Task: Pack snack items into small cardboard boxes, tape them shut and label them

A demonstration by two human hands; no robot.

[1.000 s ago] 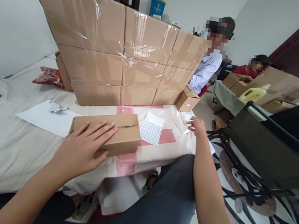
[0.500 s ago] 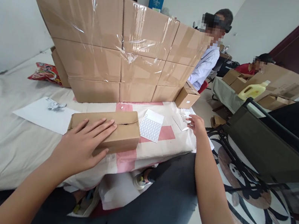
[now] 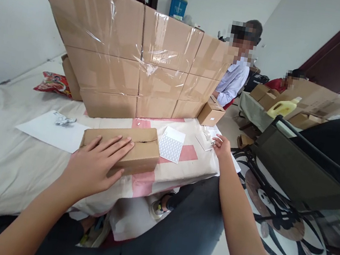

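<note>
My left hand [image 3: 100,163] lies flat on a closed brown cardboard box [image 3: 141,142], fingers spread. The box's top seam is slightly parted near its right end. Just right of it, a white sheet of small blue-outlined labels [image 3: 171,144] rests on the cloth. My right hand [image 3: 222,146] is at the table's right edge, fingers bent together over a white paper [image 3: 202,142]. A small whitish piece [image 3: 208,135] shows by those fingertips; what exactly they pinch is too small to make out.
A wall of taped cardboard [image 3: 161,82] stands across the table's back. A small carton [image 3: 212,113] stands at its right end. Left are a white sheet [image 3: 48,131] with a crumpled silvery thing [image 3: 64,120] and a red snack packet [image 3: 54,83]. A person [image 3: 235,75] sits beyond.
My right hand's fingers have drawn closer together over the white paper, where a small whitish piece now shows. My left hand stays on the box. The view has tipped slightly upward.
</note>
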